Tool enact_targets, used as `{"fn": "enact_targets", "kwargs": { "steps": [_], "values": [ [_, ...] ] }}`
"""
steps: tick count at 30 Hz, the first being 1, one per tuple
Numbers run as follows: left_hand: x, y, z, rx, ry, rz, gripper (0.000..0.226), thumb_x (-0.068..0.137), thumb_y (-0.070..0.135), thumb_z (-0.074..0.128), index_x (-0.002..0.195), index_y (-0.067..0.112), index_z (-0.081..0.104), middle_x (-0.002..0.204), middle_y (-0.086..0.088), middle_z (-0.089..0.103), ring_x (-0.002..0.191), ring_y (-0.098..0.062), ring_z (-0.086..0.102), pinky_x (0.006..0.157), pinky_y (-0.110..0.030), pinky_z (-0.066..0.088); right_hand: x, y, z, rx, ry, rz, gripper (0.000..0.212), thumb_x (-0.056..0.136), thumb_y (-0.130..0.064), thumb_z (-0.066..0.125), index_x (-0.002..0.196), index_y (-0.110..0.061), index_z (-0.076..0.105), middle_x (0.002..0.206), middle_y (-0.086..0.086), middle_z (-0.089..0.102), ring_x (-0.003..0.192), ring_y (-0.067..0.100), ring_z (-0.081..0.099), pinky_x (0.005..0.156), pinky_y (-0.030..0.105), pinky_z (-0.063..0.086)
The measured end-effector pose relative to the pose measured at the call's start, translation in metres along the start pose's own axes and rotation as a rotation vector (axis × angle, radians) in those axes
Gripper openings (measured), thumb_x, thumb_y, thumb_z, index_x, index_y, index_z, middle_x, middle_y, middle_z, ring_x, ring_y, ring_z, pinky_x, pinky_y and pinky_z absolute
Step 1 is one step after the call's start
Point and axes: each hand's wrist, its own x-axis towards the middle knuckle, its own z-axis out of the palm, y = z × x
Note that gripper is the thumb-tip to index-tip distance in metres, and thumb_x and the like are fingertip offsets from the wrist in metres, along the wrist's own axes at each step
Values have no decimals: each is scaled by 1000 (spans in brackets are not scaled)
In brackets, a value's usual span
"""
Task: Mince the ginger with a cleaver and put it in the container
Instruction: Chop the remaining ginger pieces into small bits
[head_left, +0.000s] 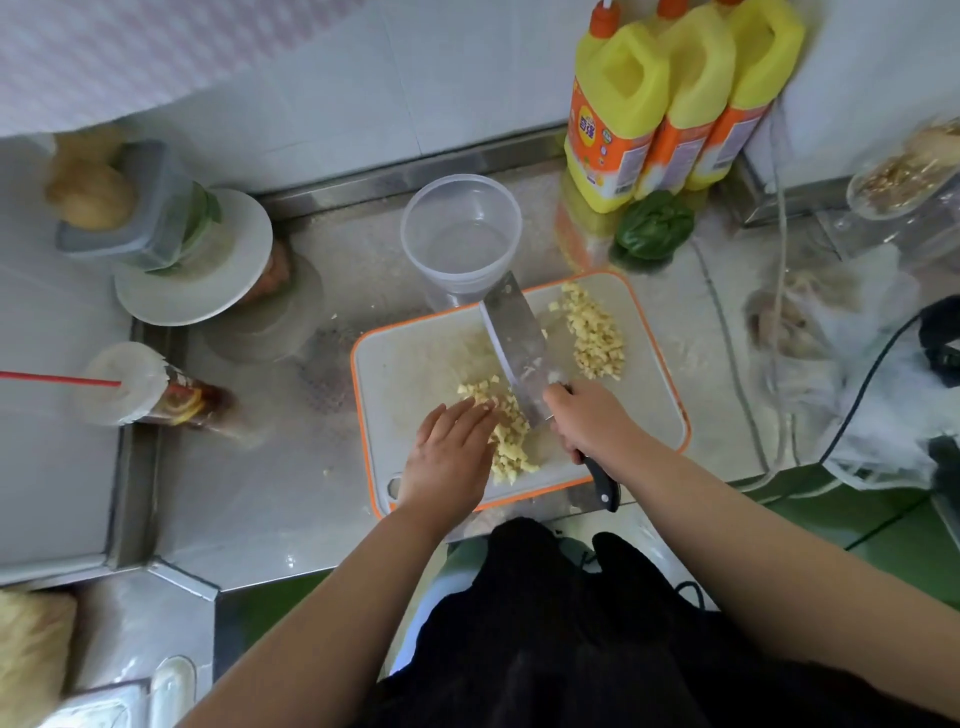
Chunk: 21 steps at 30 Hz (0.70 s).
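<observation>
While the right hand (587, 421) curls tight round the black handle of the steel cleaver (511, 345), the blade stands on edge across the white, orange-rimmed plastic cutting board (660, 395), tip pointing toward the clear round plastic container (461, 234) just beyond the board's far edge. Left hand (449, 457) lies flat, fingers straight, pressing against the nearer heap of diced yellow ginger (506, 431) beside the blade. A second ginger pile (592, 338) sits on the blade's other side. Three yellow detergent jugs (670, 93) line the back wall, with a green leaf (653, 224) at their foot.
</observation>
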Motion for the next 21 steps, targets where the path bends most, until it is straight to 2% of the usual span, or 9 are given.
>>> {"fn": "enact_targets", "kwargs": {
  "steps": [3, 6, 8, 11, 14, 17, 19, 21],
  "values": [
    [11, 2, -6, -77, 89, -2, 24, 91, 24, 48, 104, 16, 67, 108, 0, 65, 105, -24, 54, 98, -33, 34, 0, 4, -5, -36, -21, -40, 31, 87, -19, 39, 59, -17, 28, 50, 2, 26, 37, 15, 25, 40, 21, 24],
    [19, 5, -11, -159, 57, -74, 23, 91, 28, 45, 92, 17, 65, 95, 1, 65, 94, -26, 57, 90, -29, 33, 0, 6, -12, -191, -5, -126, 28, 87, -23, 40, 62, -16, 32, 57, 5, 32, 47, 19, 30, 44, 25, 29],
    [24, 10, -18, -284, 34, -221, 28, 94, 32, 42, 94, 15, 65, 91, 0, 67, 90, -28, 58, 87, -31, 35, -1, 9, -18, -341, 17, -187, 32, 91, -30, 40, 65, -13, 34, 61, 7, 36, 53, 21, 33, 51, 30, 29],
    [30, 17, -28, -429, 33, -402, 16, 97, 19, 50, 104, 12, 62, 81, -7, 64, 81, -31, 56, 84, -39, 41, -3, 16, -23, -485, 55, -246, 47, 98, -46, 33, 65, -13, 36, 61, 3, 41, 54, 19, 39, 52, 30, 28],
    [38, 20, -28, -516, -37, -556, 16, 89, 14, 52, 100, 25, 54, 67, 3, 54, 73, -27, 53, 73, -36, 43, -3, 23, -21, -536, 103, -272, 50, 100, -50, 25, 70, -15, 44, 66, 2, 50, 63, 21, 50, 58, 33, 35],
    [45, 20, -23, -488, -157, -626, 29, 79, 12, 49, 95, 36, 42, 76, 3, 52, 83, -27, 52, 76, -33, 38, -4, 30, -19, -546, 144, -300, 48, 101, -47, 25, 78, -11, 48, 65, 2, 51, 66, 24, 52, 58, 34, 35],
    [45, 21, -23, -472, -182, -610, 36, 76, 6, 49, 99, 33, 45, 88, 6, 54, 95, -23, 48, 82, -31, 35, -4, 32, -19, -584, 167, -336, 45, 101, -46, 26, 82, -11, 48, 65, 2, 53, 66, 26, 55, 57, 35, 38],
    [39, 20, -22, -461, -136, -570, 38, 78, 9, 55, 112, 28, 51, 107, 8, 55, 107, -20, 45, 91, -32, 35, -4, 34, -19, -639, 189, -370, 39, 100, -45, 30, 89, -12, 47, 65, 2, 55, 63, 26, 56, 57, 36, 42]
  ]
}}
